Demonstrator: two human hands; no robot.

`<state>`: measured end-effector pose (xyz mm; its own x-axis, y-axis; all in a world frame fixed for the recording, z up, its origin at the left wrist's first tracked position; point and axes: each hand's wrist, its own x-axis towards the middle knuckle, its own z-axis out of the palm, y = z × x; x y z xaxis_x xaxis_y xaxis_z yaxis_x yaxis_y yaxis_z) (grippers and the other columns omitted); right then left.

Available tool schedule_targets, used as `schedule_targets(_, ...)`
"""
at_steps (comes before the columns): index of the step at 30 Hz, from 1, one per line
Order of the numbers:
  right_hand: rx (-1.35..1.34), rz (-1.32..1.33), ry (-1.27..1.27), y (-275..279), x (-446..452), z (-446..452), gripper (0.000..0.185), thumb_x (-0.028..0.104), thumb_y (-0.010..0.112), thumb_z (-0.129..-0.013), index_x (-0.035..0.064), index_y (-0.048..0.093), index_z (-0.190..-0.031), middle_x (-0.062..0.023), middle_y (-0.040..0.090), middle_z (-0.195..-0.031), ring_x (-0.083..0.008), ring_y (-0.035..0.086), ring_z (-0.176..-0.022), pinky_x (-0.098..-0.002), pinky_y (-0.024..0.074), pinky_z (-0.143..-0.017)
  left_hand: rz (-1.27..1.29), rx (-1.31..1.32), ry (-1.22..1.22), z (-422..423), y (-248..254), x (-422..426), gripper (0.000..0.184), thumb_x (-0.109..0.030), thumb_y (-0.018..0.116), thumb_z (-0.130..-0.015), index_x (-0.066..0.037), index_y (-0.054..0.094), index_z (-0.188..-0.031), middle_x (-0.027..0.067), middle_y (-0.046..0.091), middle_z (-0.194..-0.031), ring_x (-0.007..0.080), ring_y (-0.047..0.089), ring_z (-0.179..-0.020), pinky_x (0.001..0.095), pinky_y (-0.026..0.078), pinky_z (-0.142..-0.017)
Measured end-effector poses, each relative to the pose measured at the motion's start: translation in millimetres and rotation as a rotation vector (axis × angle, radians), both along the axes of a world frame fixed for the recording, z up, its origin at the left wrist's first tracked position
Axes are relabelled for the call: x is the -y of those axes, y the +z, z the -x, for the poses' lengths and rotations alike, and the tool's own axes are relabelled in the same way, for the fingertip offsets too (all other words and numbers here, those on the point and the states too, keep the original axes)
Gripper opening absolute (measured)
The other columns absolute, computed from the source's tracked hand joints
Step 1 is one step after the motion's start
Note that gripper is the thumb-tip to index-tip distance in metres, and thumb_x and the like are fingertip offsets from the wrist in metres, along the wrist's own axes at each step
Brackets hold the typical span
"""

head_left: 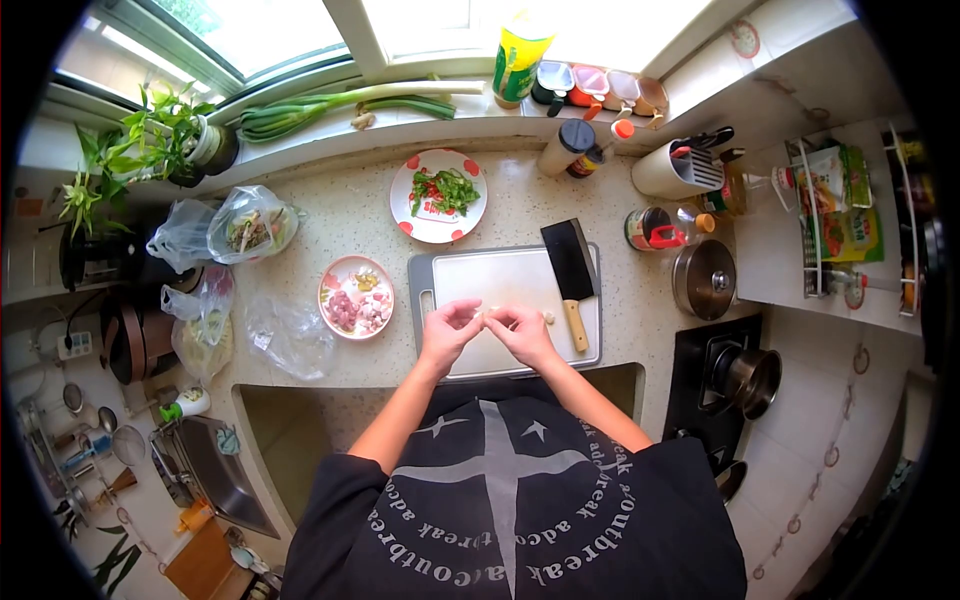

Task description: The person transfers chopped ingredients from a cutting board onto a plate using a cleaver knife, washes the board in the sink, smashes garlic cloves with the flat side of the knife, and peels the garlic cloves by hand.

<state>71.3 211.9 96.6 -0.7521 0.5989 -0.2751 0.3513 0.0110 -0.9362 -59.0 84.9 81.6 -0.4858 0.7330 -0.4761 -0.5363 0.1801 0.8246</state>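
Above the white cutting board (455,275), my left hand (452,330) and my right hand (520,332) meet at the fingertips. Both are closed in a pinch on a small pale garlic clove (480,316), mostly hidden by the fingers. Another small pale clove (548,317) lies on the board just right of my right hand. Further right, a cleaver (570,262) with a black blade and wooden handle rests on the board. To the left, a small plate (327,283) holds pink chopped meat and pale pieces. Behind the board, a larger plate (405,215) carries cut green and red peppers.
Plastic bags (255,225) with food and a crumpled clear bag (290,338) lie at left. Leeks (330,108) and spice boxes (590,85) line the windowsill. Jars, a knife holder (665,172) and a lidded pot (703,280) stand right, near the stove (695,350). A sink (225,465) is lower left.
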Motion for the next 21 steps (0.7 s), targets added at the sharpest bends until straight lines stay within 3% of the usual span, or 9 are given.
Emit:
schedule_targets(4, 0.029, -0.071, 0.011, 8, -1, 3, 0.016, 0.019, 0.073, -0.088, 0.0029, 0.075, -0.09, -0.0102, 0.072, -0.082, -0.0176, 0.068, -0.07, -0.0313, 0.0544, -0.065, 0.008, 0.011, -0.009, 0, 2, -1, 0.035, -0.002, 0.076, -0.088, 0.003, 0.065, -0.121, 0.008, 0.071, -0.1, 0.0128, 0.068, -0.09, 0.0263, 0.057, -0.083)
schedule_targets(7, 0.1, -0.269, 0.068, 21, -2, 6, 0.014, 0.019, 0.074, -0.085, 0.0056, 0.074, -0.086, -0.0095, 0.071, -0.081, -0.0203, 0.067, -0.066, -0.0327, 0.054, -0.062, -0.001, -0.006, -0.007, -1, 5, -1, 0.036, -0.002, 0.076, -0.088, 0.003, 0.065, -0.122, 0.0069, 0.071, -0.098, 0.0121, 0.067, -0.088, 0.025, 0.056, -0.082)
schedule_targets(10, 0.018, -0.389, 0.062, 25, -1, 7, 0.011, 0.019, 0.074, -0.083, 0.0074, 0.072, -0.083, -0.0086, 0.07, -0.08, -0.0223, 0.065, -0.063, -0.0341, 0.0534, -0.059, -0.01, -0.011, -0.008, -2, 7, -1, 0.037, -0.002, 0.077, -0.088, 0.002, 0.065, -0.122, 0.006, 0.07, -0.098, 0.0111, 0.067, -0.086, 0.0239, 0.056, -0.08)
schedule_targets(21, 0.056, -0.138, 0.055, 24, -7, 5, 0.016, 0.017, 0.074, -0.081, 0.0022, 0.073, -0.085, -0.0106, 0.071, -0.081, -0.0189, 0.067, -0.067, -0.032, 0.0543, -0.065, 0.022, -0.179, -0.087, -4, 19, 1, 0.04, -0.005, 0.077, -0.088, 0.002, 0.064, -0.125, 0.0036, 0.069, -0.096, 0.0078, 0.065, -0.085, 0.0203, 0.055, -0.076)
